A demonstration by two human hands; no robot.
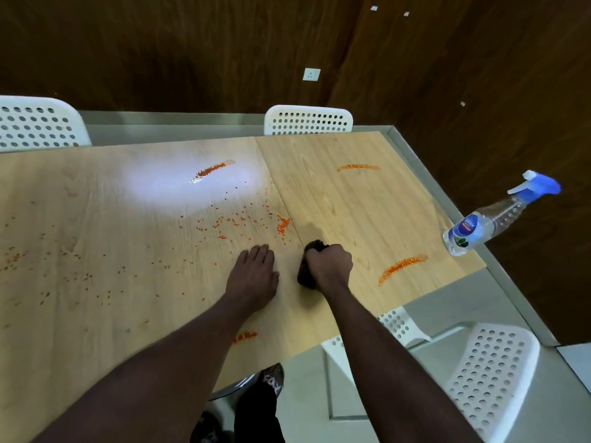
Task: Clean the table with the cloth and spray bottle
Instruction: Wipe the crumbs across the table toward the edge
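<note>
A light wooden table point(367, 203) carries orange crumbs and smears: a scatter point(243, 222) in the middle, a streak point(402, 268) near the right front, another streak point(358, 167) at the far right. My right hand point(329, 262) grips a bunched dark brown cloth point(305, 278) and presses it on the tabletop. My left hand point(254, 273) rests flat on the wood just left of it, fingers straight. A clear spray bottle point(492, 219) with a blue trigger head stands at the table's right edge, apart from both hands.
White perforated chairs stand around the table: one at the far left point(35, 123), one at the far middle point(308, 120), one at the near right point(489, 378). Dark wood panelling lies behind. The table's right edge is close to the bottle.
</note>
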